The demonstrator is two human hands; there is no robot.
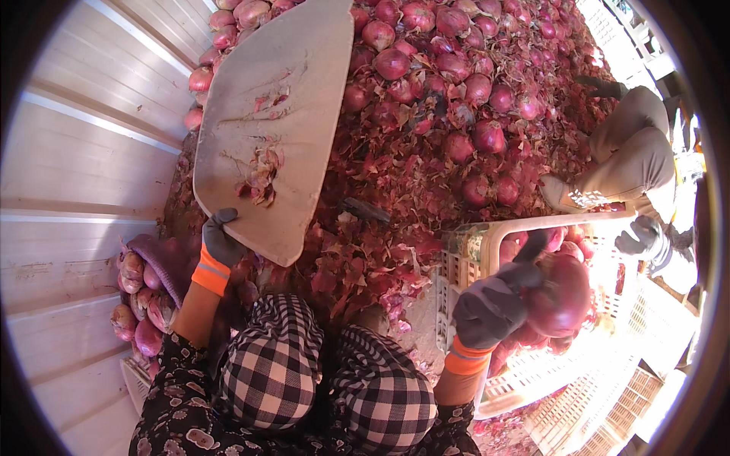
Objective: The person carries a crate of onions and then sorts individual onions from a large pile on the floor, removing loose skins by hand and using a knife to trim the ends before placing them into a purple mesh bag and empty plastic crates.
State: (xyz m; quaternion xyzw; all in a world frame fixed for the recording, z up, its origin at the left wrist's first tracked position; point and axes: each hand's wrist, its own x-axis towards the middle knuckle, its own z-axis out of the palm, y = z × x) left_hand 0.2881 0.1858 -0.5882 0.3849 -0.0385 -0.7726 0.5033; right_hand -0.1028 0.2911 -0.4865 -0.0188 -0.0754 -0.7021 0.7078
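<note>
My left hand [225, 237], in a dark grey glove with an orange cuff, grips the near edge of a wide beige plastic scoop [304, 129]. Bits of dry skin lie on the scoop's face, and its far end rests among the red onions. My right hand [490, 308], gloved the same way, is closed on a large red onion [563, 296]. This onion is held over a beige plastic crate [487, 266] that contains more red onions. Part of the right hand's grip is hidden behind the glove.
A heap of red onions [456, 68] and loose skins [380, 190] covers the ground ahead. Corrugated metal wall [84, 182] stands at left, beside a purple mesh sack [156, 266] of onions. Another person's leg [631, 152] and gloved hand [645, 237] are at right, near more crates [631, 403].
</note>
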